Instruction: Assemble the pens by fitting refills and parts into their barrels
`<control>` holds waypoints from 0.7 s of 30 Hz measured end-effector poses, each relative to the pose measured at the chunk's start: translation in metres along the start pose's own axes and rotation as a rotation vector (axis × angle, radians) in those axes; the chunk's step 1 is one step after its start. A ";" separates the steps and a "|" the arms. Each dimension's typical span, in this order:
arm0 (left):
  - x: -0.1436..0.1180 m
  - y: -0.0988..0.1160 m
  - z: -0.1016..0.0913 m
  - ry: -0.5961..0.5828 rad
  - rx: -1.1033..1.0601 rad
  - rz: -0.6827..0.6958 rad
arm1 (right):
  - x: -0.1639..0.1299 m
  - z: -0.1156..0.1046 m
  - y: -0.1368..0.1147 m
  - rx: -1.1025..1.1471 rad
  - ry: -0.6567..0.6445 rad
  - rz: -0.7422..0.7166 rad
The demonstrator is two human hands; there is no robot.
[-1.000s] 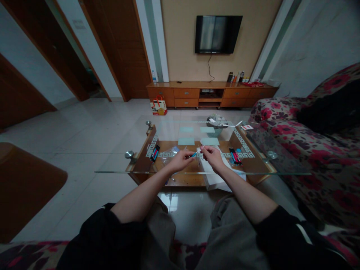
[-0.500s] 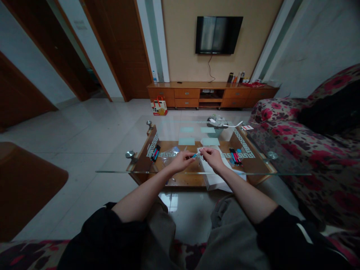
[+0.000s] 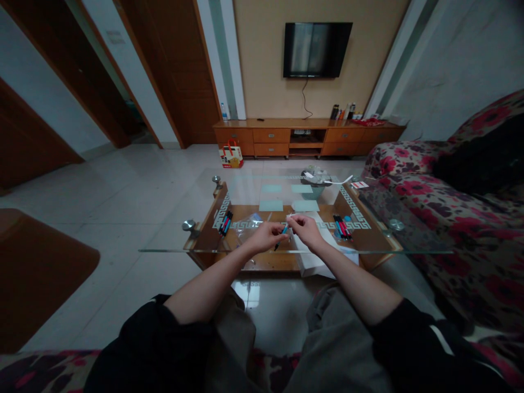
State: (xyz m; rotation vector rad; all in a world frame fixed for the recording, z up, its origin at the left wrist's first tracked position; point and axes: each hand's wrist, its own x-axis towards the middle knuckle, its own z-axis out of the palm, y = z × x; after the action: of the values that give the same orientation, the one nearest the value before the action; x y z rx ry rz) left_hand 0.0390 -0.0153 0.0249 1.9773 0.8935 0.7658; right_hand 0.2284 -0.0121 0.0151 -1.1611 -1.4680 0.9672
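Over the near part of the glass table [image 3: 164, 240], my left hand [image 3: 265, 237] pinches a slim blue and black pen [image 3: 284, 231]. The pen is tilted, its dark end pointing down toward me. My right hand [image 3: 306, 229] is closed at the pen's upper end, its fingertips pressed together around something small and whitish that I cannot make out. Left of my hands lie several blue, red and black pens [image 3: 225, 223] in a row. A similar group of pens [image 3: 342, 227] lies to the right. Clear plastic packaging [image 3: 248, 226] is beside my left hand.
Beneath my right forearm is a white box [image 3: 311, 263]. A basket [image 3: 314, 191] with crumpled plastic, a white strip [image 3: 340, 181] and a card [image 3: 359, 185] show toward the far right of the table. A flowered sofa [image 3: 413, 185] stands to the right.
The pen has turned from nearly level to steeply tilted, and its dark lower end now shows below my left fingers. Both hands remain close together in nearly the same place.
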 end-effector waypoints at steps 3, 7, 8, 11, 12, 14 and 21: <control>0.002 -0.003 0.004 0.006 0.004 -0.028 | 0.000 0.000 -0.001 -0.016 -0.017 -0.009; 0.003 -0.006 0.006 0.033 -0.096 -0.057 | -0.001 0.000 -0.003 -0.046 -0.051 -0.042; 0.003 -0.007 0.006 0.043 -0.119 -0.063 | -0.001 0.000 -0.003 -0.060 -0.059 -0.055; 0.003 -0.011 0.005 0.050 -0.137 -0.061 | -0.002 0.000 -0.002 -0.090 -0.062 -0.086; 0.003 -0.012 0.005 0.049 -0.140 -0.056 | -0.002 0.000 -0.002 -0.089 -0.059 -0.091; 0.003 -0.013 0.005 0.056 -0.163 -0.054 | -0.002 0.000 -0.001 -0.081 -0.055 -0.095; 0.002 -0.004 0.006 0.018 -0.239 -0.036 | -0.003 -0.002 0.000 -0.109 -0.053 -0.092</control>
State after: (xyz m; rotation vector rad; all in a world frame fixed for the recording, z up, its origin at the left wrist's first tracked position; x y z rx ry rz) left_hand 0.0433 -0.0149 0.0193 1.7438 0.8057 0.8304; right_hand 0.2308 -0.0147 0.0148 -1.1425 -1.6193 0.8694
